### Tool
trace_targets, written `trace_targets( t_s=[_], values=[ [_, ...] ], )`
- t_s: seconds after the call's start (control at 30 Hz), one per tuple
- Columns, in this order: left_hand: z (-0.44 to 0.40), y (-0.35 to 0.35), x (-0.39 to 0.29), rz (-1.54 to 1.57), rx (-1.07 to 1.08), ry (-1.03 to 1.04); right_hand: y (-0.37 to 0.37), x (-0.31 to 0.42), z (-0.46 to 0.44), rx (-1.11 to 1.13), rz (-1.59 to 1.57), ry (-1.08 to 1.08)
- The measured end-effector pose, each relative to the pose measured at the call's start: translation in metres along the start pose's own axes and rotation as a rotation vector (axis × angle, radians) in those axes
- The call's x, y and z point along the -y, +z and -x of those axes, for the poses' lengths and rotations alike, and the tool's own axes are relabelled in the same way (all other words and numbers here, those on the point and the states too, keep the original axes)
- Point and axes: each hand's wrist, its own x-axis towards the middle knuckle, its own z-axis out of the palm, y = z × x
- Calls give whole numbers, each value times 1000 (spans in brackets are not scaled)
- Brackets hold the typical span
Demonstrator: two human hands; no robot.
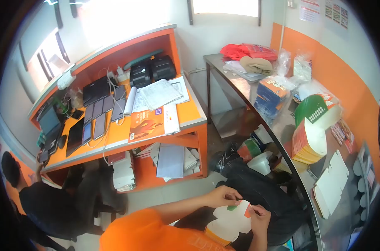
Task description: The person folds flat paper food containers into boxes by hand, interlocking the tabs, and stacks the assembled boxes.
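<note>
Between my two hands, low in the head view, is a partly folded paper food box [228, 224], white inside with yellow, green and red outside. My left hand [225, 196] pinches a flap at its upper edge, beside a green patch. At the right edge, by a red patch, my right hand [260, 215] has its fingers closed on another flap. The box rests over my lap, close to the orange shirt. To the right, nested boxes [309, 142] and a stack of flat white cartons [332, 184] lie on the metal table [288, 129].
An orange desk [190, 113] holds phones, papers and a laptop [50, 121]. A seated person in black [56, 209] is at the lower left. Under the metal table are a white tub [260, 163] and other containers. A green box stack [311, 109] stands at its back.
</note>
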Motion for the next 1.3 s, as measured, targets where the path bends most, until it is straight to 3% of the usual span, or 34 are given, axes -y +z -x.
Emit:
trace_targets(
  t_s=[0.13, 0.27, 0.47, 0.57, 0.6, 0.7, 0.73, 0.83, 0.87, 0.97, 1.1, 1.23, 1.27, 1.3],
  values=[
    [8, -1, -19, -300, 42, 91, 5, 6, 12, 4, 9, -57],
    [13, 1, -32, -364, 6, 94, 3, 5, 17, -11, -16, -5],
    [6, -11, -41, -241, 21, 188, 7, 7, 14, -27, 30, -98],
    [5, -12, -46, -359, -140, 312, 15, 9, 20, -76, -165, -1],
    [6, -11, -51, -320, -235, 246, 17, 13, 21, -101, -252, 41],
    [3, -21, -59, -611, -394, 427, 6, -2, 23, -87, -317, -84],
    [0, -16, -66, -678, -554, 637, 7, 2, 24, -111, -315, -122],
    [15, 4, -70, -528, -669, 576, 14, 14, 22, -180, -266, -189],
    [17, 13, -74, -433, -596, 689, 16, 16, 21, -200, -216, -181],
    [23, 34, -82, -222, -331, 239, 23, 33, 21, -199, -80, -251],
    [8, 27, -52, 225, -192, 172, 28, 38, 16, -175, 96, -418],
    [5, 23, -70, 75, -205, 119, 25, 53, 4, -154, 155, -465],
    [-1, 20, -61, -102, -231, 252, 25, 54, 0, -157, 139, -432],
    [-3, 21, -53, -58, -241, 266, 27, 59, -5, -151, 87, -428]
  ],
)
